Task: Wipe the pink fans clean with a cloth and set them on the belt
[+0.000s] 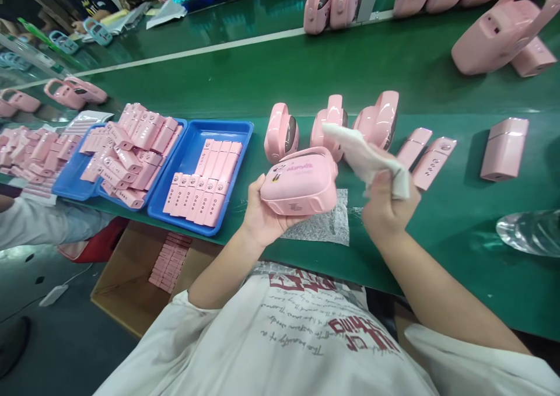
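Note:
My left hand [258, 212] grips a pink plastic device [301, 181] with a cartoon print on its top, holding it from below just above the green table's near edge. My right hand [387, 206] is closed on a white cloth [365, 157], which hangs just right of the device. Under the device lies a small sheet of grey foam [326, 224]. Behind it, three more pink devices [332, 122] stand upright in a row.
A blue tray [192, 151] holds rows of flat pink panels; a second blue tray [72, 180] to its left is heaped with them. Loose pink panels [431, 160] and a pink box [503, 148] lie at right. A cardboard box [126, 279] sits below the table. More pink devices [499, 31] lie at the far side.

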The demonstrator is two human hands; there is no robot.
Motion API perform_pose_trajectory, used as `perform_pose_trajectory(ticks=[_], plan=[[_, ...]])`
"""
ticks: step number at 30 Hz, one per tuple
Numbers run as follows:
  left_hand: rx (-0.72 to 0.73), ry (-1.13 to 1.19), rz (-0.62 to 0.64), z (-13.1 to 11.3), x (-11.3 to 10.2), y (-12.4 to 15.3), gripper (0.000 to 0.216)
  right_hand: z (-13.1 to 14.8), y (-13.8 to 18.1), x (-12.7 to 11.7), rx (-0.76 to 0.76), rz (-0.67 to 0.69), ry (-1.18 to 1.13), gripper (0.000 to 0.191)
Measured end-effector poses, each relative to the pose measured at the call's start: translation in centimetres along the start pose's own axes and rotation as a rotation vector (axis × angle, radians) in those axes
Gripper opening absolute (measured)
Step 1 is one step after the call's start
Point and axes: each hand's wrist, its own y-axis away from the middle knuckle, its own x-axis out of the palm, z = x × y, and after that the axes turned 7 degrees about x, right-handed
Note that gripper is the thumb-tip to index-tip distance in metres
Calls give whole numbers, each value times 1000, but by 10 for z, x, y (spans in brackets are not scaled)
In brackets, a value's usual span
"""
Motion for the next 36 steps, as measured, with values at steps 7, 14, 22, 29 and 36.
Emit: perform_pose_trajectory(ticks=[7, 14, 22, 29, 36], plan=[[-69, 121, -67, 12, 11, 0, 66, -11, 22, 18, -665, 336, 189, 51], [-61, 149, -159, 14, 7, -1, 60, -13, 24, 18, -886, 669, 322, 38], [-24, 215, -127, 6, 18, 6, 57, -17, 6, 9, -140, 335, 79, 41], [4, 247, -56, 12, 0, 9, 58, -13, 14, 7, -159, 343, 123, 37], [35, 62, -61, 16, -26, 7, 75, -19, 26, 6, 146, 409, 228, 37]])
